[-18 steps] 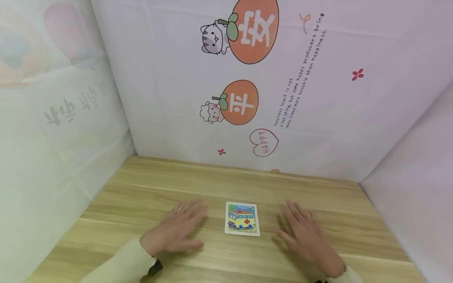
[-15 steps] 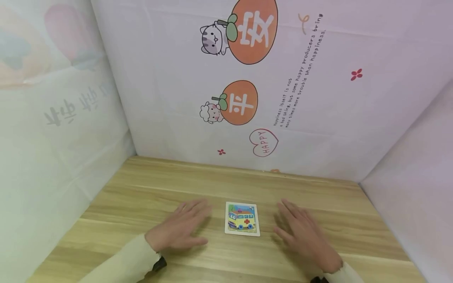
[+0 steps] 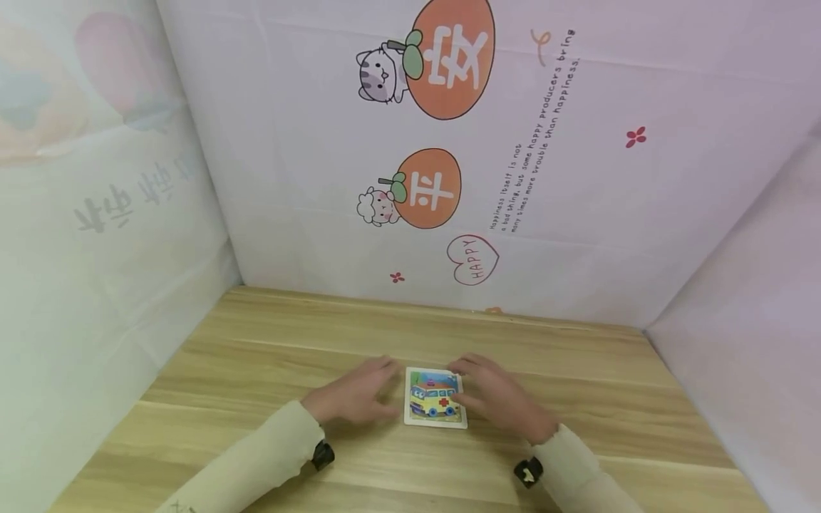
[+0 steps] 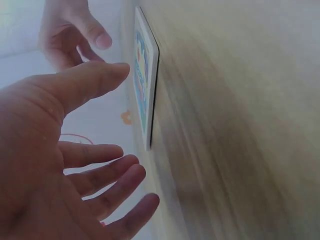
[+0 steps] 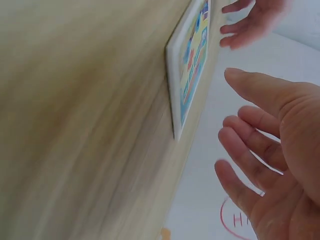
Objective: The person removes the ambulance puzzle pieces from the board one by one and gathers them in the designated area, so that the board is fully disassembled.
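Note:
A square picture puzzle (image 3: 435, 399) with a white border lies flat on the table, showing a yellow ambulance with a red cross. Just left of it, my left hand (image 3: 355, 392) hovers with spread, slightly bent fingers. From the right, my right hand (image 3: 503, 399) reaches over the puzzle's right edge, its fingertips covering a little of that side. In the left wrist view, a gap shows between the left hand (image 4: 75, 135) and the puzzle (image 4: 144, 80). The right wrist view likewise has the right hand (image 5: 275, 135) apart from the puzzle (image 5: 187, 65). Neither hand holds anything.
The wood-grain table (image 3: 256, 356) is enclosed by white cloth walls. Orange fruit drawings and lettering mark the back wall (image 3: 288, 178). A side wall (image 3: 96, 285) stands at the left, another (image 3: 757, 299) at the right. Black straps circle both wrists.
Both hands have moved inward from either side, closer to the puzzle, and their fingers bend more. The puzzle stays in place on the table; the head view has shifted slightly.

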`<state>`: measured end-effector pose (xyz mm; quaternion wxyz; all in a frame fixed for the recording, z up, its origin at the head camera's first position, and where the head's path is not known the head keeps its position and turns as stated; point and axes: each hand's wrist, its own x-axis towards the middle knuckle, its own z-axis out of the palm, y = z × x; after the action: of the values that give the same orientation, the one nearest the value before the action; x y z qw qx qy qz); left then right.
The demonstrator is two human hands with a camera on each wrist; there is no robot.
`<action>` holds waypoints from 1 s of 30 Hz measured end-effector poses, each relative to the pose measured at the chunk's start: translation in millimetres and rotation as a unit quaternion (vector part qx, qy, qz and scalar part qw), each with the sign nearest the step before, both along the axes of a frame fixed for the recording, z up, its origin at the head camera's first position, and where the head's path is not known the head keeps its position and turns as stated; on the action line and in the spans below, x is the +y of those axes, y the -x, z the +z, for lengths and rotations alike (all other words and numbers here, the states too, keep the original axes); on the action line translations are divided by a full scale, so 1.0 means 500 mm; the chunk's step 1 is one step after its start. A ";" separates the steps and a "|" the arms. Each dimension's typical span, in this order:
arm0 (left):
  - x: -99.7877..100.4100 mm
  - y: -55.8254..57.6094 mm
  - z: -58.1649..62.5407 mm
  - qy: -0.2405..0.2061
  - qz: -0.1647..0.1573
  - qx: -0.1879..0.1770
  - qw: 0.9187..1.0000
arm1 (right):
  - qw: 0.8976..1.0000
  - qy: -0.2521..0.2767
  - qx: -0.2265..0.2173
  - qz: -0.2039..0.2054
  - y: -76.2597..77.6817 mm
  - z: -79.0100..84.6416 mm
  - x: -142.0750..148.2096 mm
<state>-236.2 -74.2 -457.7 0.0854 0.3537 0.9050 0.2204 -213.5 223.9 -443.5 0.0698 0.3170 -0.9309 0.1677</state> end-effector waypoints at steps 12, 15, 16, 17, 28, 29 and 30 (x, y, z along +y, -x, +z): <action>0.038 0.049 -0.024 -0.005 -0.003 0.006 1.000 | 0.997 0.009 -0.076 0.025 0.064 -0.013 -0.076; 0.040 0.052 -0.026 0.001 -0.003 0.006 1.000 | 0.995 0.016 -0.097 0.024 0.071 -0.013 -0.089; 0.040 0.052 -0.026 0.003 -0.002 0.005 1.000 | 0.994 0.016 -0.103 0.022 0.072 -0.014 -0.092; 0.040 0.051 -0.026 0.006 -0.001 0.005 1.000 | 0.994 0.018 -0.111 0.017 0.074 -0.014 -0.094; 0.048 0.045 -0.018 0.020 -0.003 0.001 1.000 | 0.989 0.032 -0.143 0.005 0.088 -0.036 -0.091; 0.049 0.046 -0.019 0.020 -0.003 0.004 1.000 | 0.989 0.033 -0.143 0.007 0.090 -0.037 -0.090; 0.050 0.046 -0.019 0.019 -0.002 0.005 1.000 | 0.989 0.033 -0.144 0.009 0.091 -0.037 -0.090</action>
<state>-259.3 -49.0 -467.4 0.0880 0.3547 0.9087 0.2016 -259.2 179.0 -462.1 -0.0557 0.2953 -0.9224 0.2424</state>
